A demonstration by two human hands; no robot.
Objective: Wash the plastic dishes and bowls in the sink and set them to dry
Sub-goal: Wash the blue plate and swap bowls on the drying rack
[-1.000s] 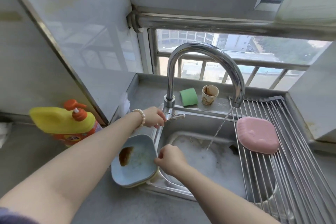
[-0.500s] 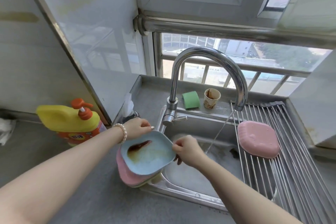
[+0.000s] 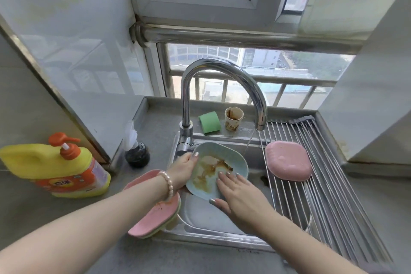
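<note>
Blue plastic dish [image 3: 219,168], brown sauce smeared across its inside, is held tilted over the steel sink [image 3: 213,227] at frame centre, just below and left of the thin stream from the gooseneck faucet [image 3: 224,87]. Left hand [image 3: 183,170] grips the dish's left rim, thumb curled over the edge, bead bracelet on the wrist. Right hand [image 3: 239,196] lies flat, fingers straight, fingertips pressed on the soiled face, thumb under the near rim; it grasps nothing. Step in hand looks like rubbing the sauce off by hand. To do it well: shift the dish right so the stream actually lands on the stain, since the water seems to fall just past its right edge; keep the tilt so runoff drains into the basin, not onto the counter; rub outward from the middle and check the rim. Wet plastic will likely be slick, so the left grip should stay firm. Green sponge [image 3: 209,122] on the back ledge and yellow detergent bottle [image 3: 53,167] at left frame sit unused; greasy sauce may need both. Pink dish [image 3: 153,213] stacked on another waits at the sink's left lip, unwashed. Washed pink dish [image 3: 288,163] sits upside down on the roll-up drying rack [image 3: 329,187] at right. Stained paper cup [image 3: 233,118] stands beside the sponge.
</note>
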